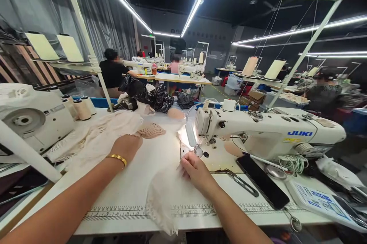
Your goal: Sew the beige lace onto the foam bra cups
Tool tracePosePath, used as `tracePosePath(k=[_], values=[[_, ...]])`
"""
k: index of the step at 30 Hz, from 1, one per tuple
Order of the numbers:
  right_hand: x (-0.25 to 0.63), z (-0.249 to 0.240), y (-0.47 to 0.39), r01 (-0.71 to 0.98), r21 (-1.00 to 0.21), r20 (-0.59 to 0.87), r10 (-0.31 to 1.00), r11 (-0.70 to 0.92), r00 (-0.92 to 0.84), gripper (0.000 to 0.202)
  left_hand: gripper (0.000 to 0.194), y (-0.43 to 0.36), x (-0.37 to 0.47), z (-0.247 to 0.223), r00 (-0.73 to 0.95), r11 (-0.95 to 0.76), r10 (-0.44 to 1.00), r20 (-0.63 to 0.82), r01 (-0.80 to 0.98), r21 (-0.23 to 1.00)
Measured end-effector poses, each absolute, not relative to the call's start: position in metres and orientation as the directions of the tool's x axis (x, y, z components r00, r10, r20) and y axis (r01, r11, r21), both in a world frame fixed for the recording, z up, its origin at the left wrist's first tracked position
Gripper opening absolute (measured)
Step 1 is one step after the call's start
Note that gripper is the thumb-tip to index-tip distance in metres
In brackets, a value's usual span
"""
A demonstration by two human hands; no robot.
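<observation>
My left hand (126, 147), with a gold bracelet at the wrist, is closed at the edge of a pile of cream lace fabric (106, 129). Its fingertips meet one end of a stack of beige curved pieces (153, 130); what they grip is hidden. My right hand (194, 167) pinches a sheer white lace-edged piece (163, 194), which hangs down over the printed ruler and the table's front edge. That hand is just in front of the lit needle area of the white sewing machine (275, 129).
A black phone (263, 182) and thread snips (242, 183) lie right of my right hand. Thread cones (82, 109) stand at left, near another machine (31, 117). Black plastic bags (151, 93) sit behind the table. A person in black (112, 70) is farther back.
</observation>
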State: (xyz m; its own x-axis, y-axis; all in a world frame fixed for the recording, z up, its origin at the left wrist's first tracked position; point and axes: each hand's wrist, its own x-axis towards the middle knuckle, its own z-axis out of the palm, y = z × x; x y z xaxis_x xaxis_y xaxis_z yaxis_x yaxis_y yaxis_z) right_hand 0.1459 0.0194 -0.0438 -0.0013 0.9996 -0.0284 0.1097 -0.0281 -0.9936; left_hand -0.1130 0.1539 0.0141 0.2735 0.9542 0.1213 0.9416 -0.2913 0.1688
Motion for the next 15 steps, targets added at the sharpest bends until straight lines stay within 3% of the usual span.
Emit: tracePosePath(k=[4,7,11,15], values=[[0.146,-0.041,0.019,0.073,-0.997,-0.016,1.0,-0.015,-0.02,0.029,0.014,0.145,-0.117,0.042,0.246,-0.288,0.948,0.202,0.932,0.219],[0.146,-0.04,0.019,0.05,-0.999,-0.004,0.999,-0.002,-0.033,0.039,0.025,0.12,-0.117,0.061,0.23,-0.299,0.949,0.217,0.876,0.378],[0.148,-0.038,0.017,0.026,-1.0,0.005,0.999,0.006,-0.044,0.058,0.03,0.077,-0.097,0.059,0.403,-0.278,0.915,-0.004,0.638,0.719],[0.147,-0.036,0.009,-0.007,-0.999,0.038,0.997,0.037,-0.068,0.059,0.018,0.058,-0.072,0.036,0.444,-0.221,0.893,-0.07,0.569,0.792]])
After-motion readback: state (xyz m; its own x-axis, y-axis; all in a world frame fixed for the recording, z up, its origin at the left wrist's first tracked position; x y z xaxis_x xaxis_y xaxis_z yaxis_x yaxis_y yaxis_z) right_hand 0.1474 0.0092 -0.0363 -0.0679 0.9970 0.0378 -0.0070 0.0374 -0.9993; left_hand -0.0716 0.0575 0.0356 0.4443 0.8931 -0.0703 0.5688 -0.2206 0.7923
